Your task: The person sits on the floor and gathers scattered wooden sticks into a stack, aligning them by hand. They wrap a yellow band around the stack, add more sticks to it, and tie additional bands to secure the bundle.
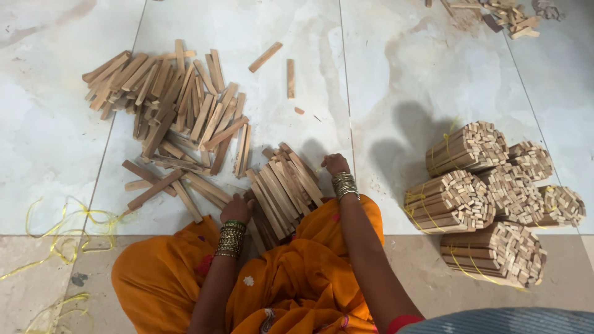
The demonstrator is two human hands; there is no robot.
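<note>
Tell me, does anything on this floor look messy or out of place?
Mostly orderly: tied bundles lie stacked on the right, and both hands gather a stack of sticks. Two sticks and a small chip lie apart from the loose pile. Yellow string sprawls tangled at the left, and scraps litter the top right corner.

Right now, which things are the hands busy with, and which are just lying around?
Busy with:
left hand and right hand, both on the gathered sticks
loose stick pile, just beside them

Lying around:
tied bundles
yellow string
two stray sticks
wood scraps, far corner
</note>
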